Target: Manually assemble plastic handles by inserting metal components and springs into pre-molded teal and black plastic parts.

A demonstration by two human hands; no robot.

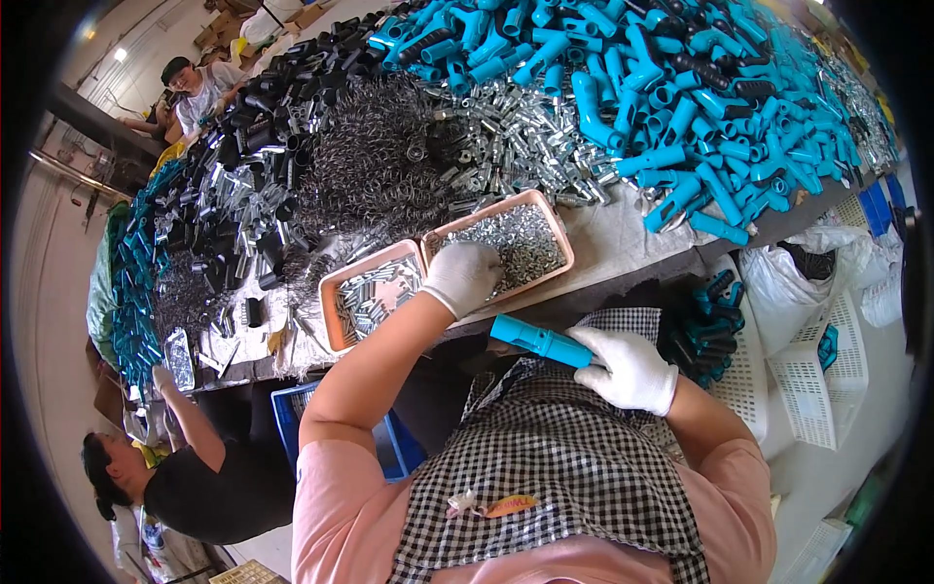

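My left hand [461, 276], in a white glove, reaches over the near-left corner of an orange tray [561, 237] of small silvery metal parts [525, 241]. Its fingers are curled down among them, and whatever they pinch is hidden. In front of my checked apron, my right hand [628, 371], also gloved, grips one end of a teal plastic tube [538, 341] with a cut-out in its side. The tube's free end points left, toward the table edge. Beside the first tray stands a second tray [331, 310] with metal pins [375, 300].
Teal handles [623, 78] pile up at the back right, beside metal cylinders [545, 136], dark springs [370, 165] and black parts [263, 107]. White plastic baskets [812, 389] and a sack [788, 292] stand right. Co-workers [185, 477] [199, 92] work at the left and far left.
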